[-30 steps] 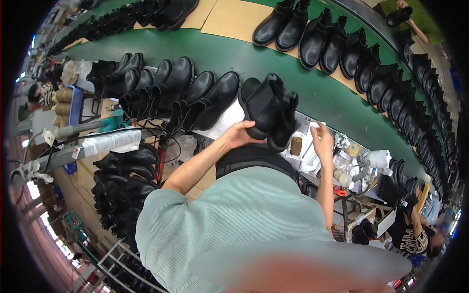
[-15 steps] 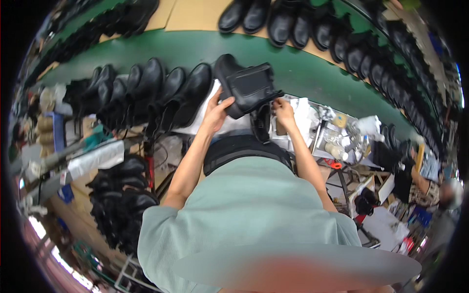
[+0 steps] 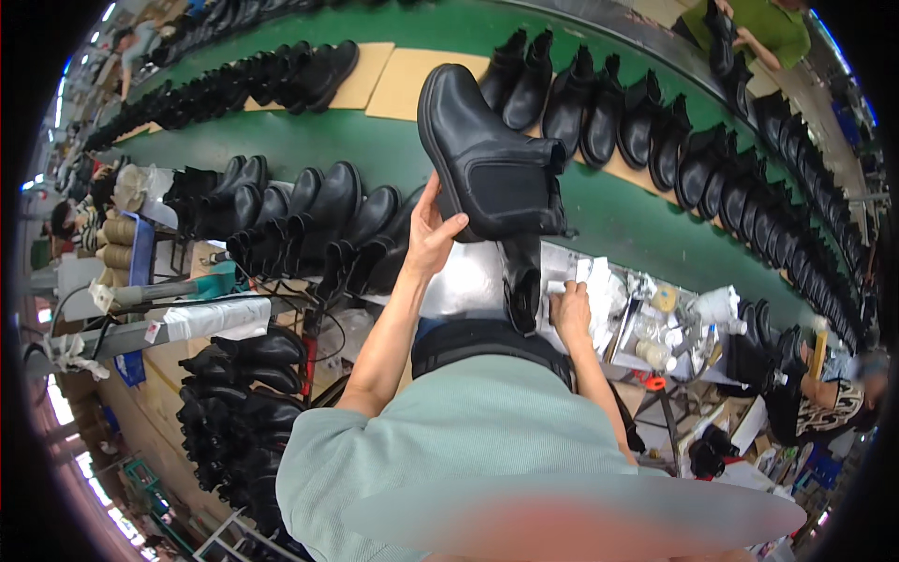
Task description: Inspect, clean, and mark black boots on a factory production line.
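A black ankle boot (image 3: 487, 164) with a smooth toe and a dark elastic side panel is held up in front of me by my left hand (image 3: 433, 239). The thumb and fingers grip it at the sole edge, and its toe points away. A second black boot (image 3: 523, 286) stands close to my waist, under the held one. To the right of that, my right hand (image 3: 571, 314) is at the cluttered tray, fingers bent down by crumpled white paper (image 3: 599, 286). A small white piece (image 3: 556, 288) lies at its fingertips; what they grip is partly hidden.
Black boots (image 3: 318, 206) stand in a row at left on the bench; another long row (image 3: 702, 173) curves along the green conveyor (image 3: 655, 229). Bottles (image 3: 653, 354) crowd the right side. More boots (image 3: 239, 403) are piled lower left. Co-workers (image 3: 777, 42) are at far right and left.
My left hand has lifted the boot closer and turned it slightly. My right hand has let go of the boot's top edge and moved down to the white paper on the tray.
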Action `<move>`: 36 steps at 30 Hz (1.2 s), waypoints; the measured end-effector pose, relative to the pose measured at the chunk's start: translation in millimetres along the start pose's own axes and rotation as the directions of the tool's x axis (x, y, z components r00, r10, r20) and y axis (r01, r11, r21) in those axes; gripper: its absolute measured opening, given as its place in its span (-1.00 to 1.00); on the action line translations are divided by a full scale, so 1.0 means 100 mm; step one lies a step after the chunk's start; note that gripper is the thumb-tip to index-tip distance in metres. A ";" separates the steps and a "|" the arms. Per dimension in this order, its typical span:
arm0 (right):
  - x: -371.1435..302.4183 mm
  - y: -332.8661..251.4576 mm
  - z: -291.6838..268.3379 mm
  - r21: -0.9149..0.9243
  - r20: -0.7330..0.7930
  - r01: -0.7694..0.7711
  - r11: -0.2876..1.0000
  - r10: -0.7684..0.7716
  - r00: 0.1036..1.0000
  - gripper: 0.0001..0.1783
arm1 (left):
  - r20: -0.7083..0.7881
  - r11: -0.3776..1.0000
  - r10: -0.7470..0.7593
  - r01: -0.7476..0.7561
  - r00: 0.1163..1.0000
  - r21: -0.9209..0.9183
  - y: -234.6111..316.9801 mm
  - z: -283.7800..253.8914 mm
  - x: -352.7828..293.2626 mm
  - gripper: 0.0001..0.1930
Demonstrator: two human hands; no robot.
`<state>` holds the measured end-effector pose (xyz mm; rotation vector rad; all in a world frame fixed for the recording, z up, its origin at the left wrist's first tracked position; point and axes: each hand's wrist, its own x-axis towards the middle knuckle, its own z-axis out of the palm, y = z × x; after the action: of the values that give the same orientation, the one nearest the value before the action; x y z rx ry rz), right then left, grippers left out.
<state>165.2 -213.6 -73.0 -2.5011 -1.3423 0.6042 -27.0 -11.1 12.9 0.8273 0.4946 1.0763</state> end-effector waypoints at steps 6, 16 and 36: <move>0.37 -0.32 -0.21 0.408 -0.252 0.122 0.905 -0.017 0.967 -0.78 | 0.087 0.983 -0.015 0.030 0.996 -0.183 0.20 0.06 -0.07 -0.20; 0.25 -0.85 -0.76 0.861 0.041 0.059 0.505 -0.184 0.982 -0.60 | 0.266 0.876 -0.179 0.276 0.947 -0.395 0.13 -0.07 -0.47 -0.17; 1.01 -1.02 -0.99 0.901 0.167 -0.057 0.430 -0.222 0.961 -0.40 | 0.045 0.705 -0.604 0.559 0.796 -0.437 -0.22 -0.46 -1.05 -0.23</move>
<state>185.6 -75.0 30.2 -1.4519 -0.7998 1.2626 -90.4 -95.4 -36.1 0.1807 0.5307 0.5887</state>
